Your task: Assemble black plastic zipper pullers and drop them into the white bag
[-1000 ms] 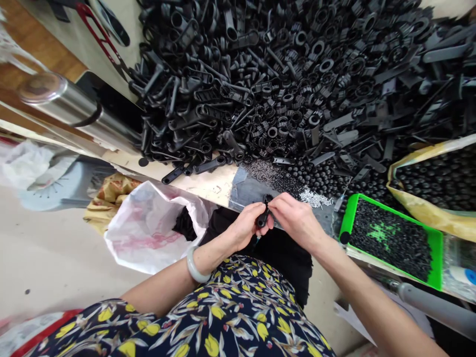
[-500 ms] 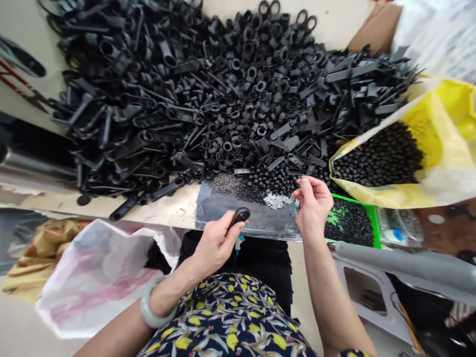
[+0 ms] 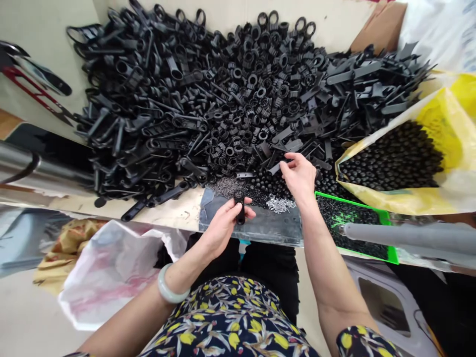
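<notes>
Between the thumb and fingers of my left hand is a small black plastic part, held above a dark grey mat. My right hand reaches to the front of the pile, its thumb and index finger closed on the end of a flat black piece. Just below it lies a little heap of silver pins, beside black beads. Tiny grey pieces are heaped behind my left hand.
A large pile of black plastic parts spreads behind my hands. On the right are a yellow bag of black beads, a green-rimmed tray and a grey tube. Red-handled pliers lie at the left.
My left hand has turned the black part so it points downward. My right hand has moved up and left from beside the silver pins to the flat pieces. The view has shifted slightly.
</notes>
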A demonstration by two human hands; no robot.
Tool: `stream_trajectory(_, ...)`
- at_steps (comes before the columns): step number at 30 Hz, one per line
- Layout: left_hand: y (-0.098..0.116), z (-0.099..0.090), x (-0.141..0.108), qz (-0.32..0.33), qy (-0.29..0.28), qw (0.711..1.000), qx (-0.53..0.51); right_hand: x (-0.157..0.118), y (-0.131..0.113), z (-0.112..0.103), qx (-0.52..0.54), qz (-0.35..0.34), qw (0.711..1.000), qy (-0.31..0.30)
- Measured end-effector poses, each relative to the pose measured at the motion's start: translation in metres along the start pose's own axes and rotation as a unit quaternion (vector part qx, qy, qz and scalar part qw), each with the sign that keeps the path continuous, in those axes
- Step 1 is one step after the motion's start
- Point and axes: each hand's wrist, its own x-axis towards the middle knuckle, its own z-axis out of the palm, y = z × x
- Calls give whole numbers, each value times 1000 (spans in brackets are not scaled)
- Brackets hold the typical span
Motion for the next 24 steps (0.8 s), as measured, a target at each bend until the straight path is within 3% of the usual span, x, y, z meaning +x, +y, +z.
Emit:
stream_trajectory(4, -4, -3, 0, -22, 3, 999, -23, -8, 6, -4, 85, 14, 996, -22)
stream_trajectory(6, -6, -3, 0, -26, 1, 999, -26, -13, 5, -8, 11, -49, 999, -19)
stream_trajectory(9, -7, -2, -1, -31, -11, 999, -24, -15, -1, -15, -133, -153, 979, -33)
stream_trajectory(15, -6, -6, -3, -64, -49, 995, -65, -6, -11, -26, -224, -213, 949, -64)
stream_trajectory(20, -8, -13, -5, -56, -40, 996, -52, -26, -25, -40, -161, -240, 957, -33)
stream_trajectory(22, -8, -13, -7, -40, -32, 998, -26, -54, -34, -47, -83, -227, 970, -16)
stream_trajectory(24, -7, -11, -9, -25, -26, 999, -9, -92, -41, -49, 20, -176, 983, -39)
